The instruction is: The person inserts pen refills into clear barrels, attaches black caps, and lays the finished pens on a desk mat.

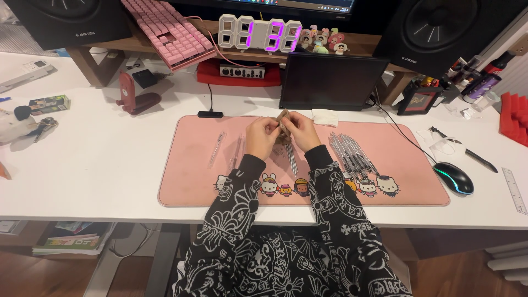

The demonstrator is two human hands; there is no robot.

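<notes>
Both hands are meeting over the middle of the pink mat (187, 187). The left hand (260, 137) and right hand (300, 131) are pinching together on a small brown packet (282, 119), fingers closed on it from either side, so the packet is sitting between the two sets of fingertips and poking out just above them. Directly below the grip, a few thin rods (291, 159) are hanging or lying in a loose bunch; whether they are still tucked in the packet cannot be told.

To the right of the grip, a fanned row of clear pens (352, 154) is lying on the mat. To the left of it, two clear tubes (217, 148) are lying apart from each other. Beyond the grip a dark tablet (330, 81) is standing, and a mouse (454, 177) is resting well off to the right.

The likeliest slip: the rods look loose, so if the pinch is easing or the packet is tilting, they could be sliding out and scattering across the mat, mixing in among the pens. Both sleeves are resting close to the mat, and a sweep of the right forearm could be nudging the pen row out of order.
</notes>
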